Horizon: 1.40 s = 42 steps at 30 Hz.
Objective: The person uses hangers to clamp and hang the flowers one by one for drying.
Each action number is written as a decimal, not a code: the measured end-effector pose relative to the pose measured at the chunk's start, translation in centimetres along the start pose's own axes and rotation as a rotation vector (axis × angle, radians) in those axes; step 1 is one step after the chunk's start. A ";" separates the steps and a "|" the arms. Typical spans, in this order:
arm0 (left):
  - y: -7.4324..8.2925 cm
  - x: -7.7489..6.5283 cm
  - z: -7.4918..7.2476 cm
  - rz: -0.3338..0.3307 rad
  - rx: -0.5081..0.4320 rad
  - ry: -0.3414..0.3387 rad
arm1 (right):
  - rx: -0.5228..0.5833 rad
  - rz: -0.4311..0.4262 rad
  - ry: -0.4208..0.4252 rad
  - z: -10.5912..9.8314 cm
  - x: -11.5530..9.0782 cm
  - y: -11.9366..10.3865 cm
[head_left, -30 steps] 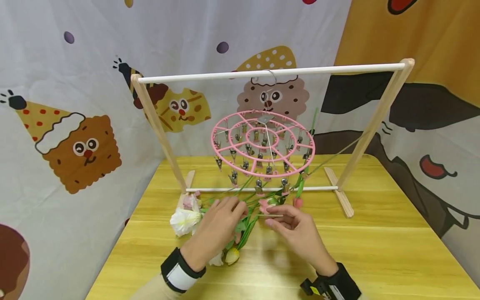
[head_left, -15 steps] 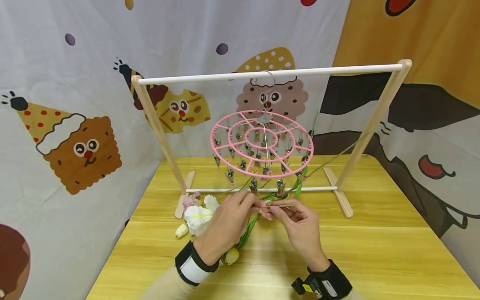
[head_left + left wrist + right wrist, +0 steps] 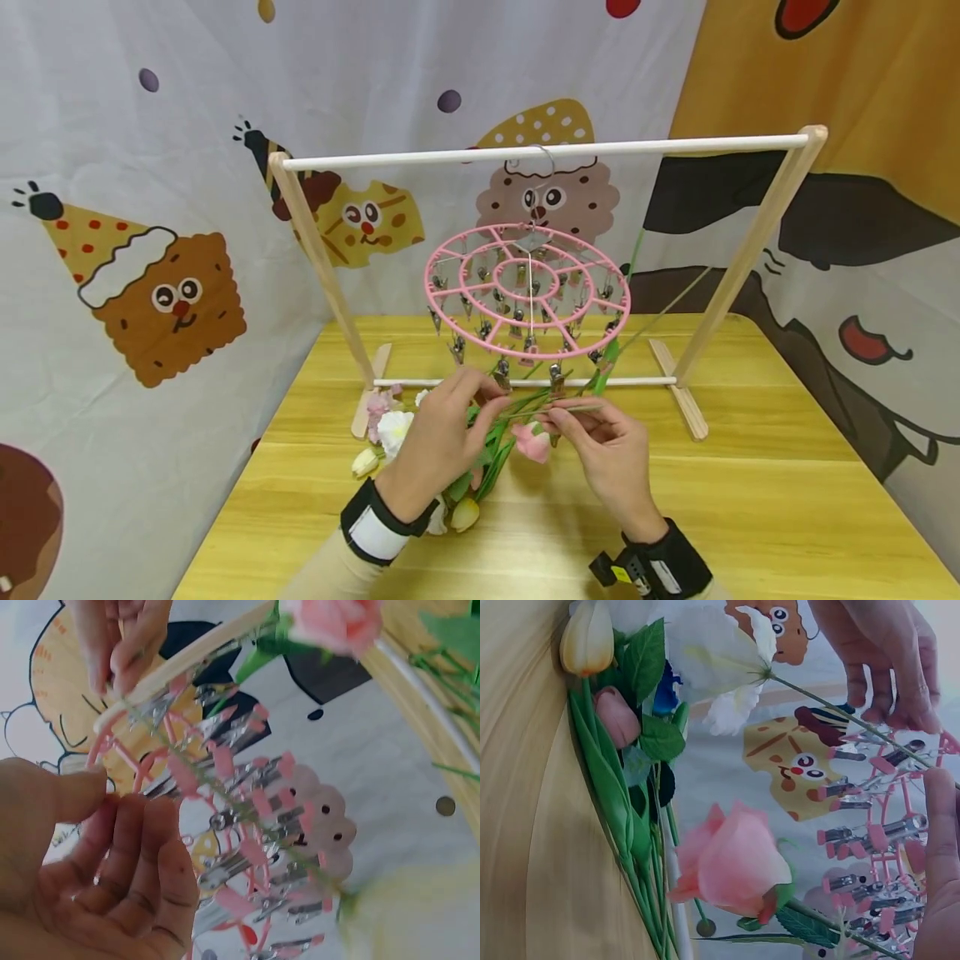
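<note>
My right hand (image 3: 613,454) pinches a thin green flower stem between thumb and fingertips. In the right wrist view, that stem runs to a large white flower (image 3: 712,656). Across from it, my left hand (image 3: 446,437) has loosely curled fingers close to a metal clip (image 3: 502,372), with a gap showing between thumb and index finger. Whether its fingertips touch the clip is hard to see. The clip hangs from a round pink drying hanger (image 3: 528,357). Below the hanger, between my hands, is a pink rose (image 3: 532,444).
A wooden rack with a white top bar (image 3: 420,156) carries the hanger by its hook. Several artificial flowers lie on the wooden table (image 3: 712,517), among them a yellow-white tulip (image 3: 465,515). One long stem (image 3: 670,304) slants up at right. A printed cloth (image 3: 322,92) hangs behind.
My left hand first moved right towards my right hand at the stem, then drew back left and up near the clip. My right hand rose slightly and keeps the stem.
</note>
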<state>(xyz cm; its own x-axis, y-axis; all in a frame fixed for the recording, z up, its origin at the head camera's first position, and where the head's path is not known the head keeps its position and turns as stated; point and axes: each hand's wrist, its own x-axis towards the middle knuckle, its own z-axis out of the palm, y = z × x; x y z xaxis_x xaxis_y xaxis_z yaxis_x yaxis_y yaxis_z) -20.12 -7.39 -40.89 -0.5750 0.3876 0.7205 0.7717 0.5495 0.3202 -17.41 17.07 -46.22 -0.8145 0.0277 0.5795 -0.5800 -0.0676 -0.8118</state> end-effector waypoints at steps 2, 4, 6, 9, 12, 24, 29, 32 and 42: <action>-0.3 0.3 -0.3 -0.016 0.002 0.050 | 0.003 -0.014 0.000 -0.3 0.0 0.0; -0.6 0.7 -0.5 -0.035 -0.001 0.079 | 0.005 -0.032 0.000 -0.5 0.0 0.0; -0.8 1.2 -0.7 -0.052 -0.015 0.082 | 0.009 -0.050 -0.002 -0.7 0.0 0.0; -1.2 1.9 -0.9 -0.079 -0.072 0.035 | 0.003 -0.069 0.001 -0.9 0.1 -0.1; -1.4 2.6 -1.0 -0.112 -0.117 -0.032 | -0.002 -0.081 0.010 -1.1 0.2 -0.4; -1.2 3.6 -0.6 -0.185 -0.155 -0.092 | -0.001 -0.176 0.031 -1.9 1.1 -0.8; -0.9 3.6 -0.4 -0.224 -0.190 -0.115 | 0.041 -0.212 0.032 -2.1 1.5 -0.9; -0.7 3.6 -0.3 -0.263 -0.214 -0.122 | 0.043 -0.211 0.038 -2.3 1.4 -0.8; 0.4 3.4 0.5 -0.399 -0.322 -0.107 | 0.031 -0.188 0.053 -2.7 1.4 -0.6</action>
<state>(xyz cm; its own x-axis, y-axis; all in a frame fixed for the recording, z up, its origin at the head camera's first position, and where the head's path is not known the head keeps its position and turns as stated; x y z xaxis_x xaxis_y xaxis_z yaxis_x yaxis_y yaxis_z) -21.94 -5.46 -38.64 -0.8531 0.2768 0.4423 0.5214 0.4214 0.7420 -18.22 19.82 -45.11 -0.6922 0.0953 0.7153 -0.7217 -0.0867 -0.6868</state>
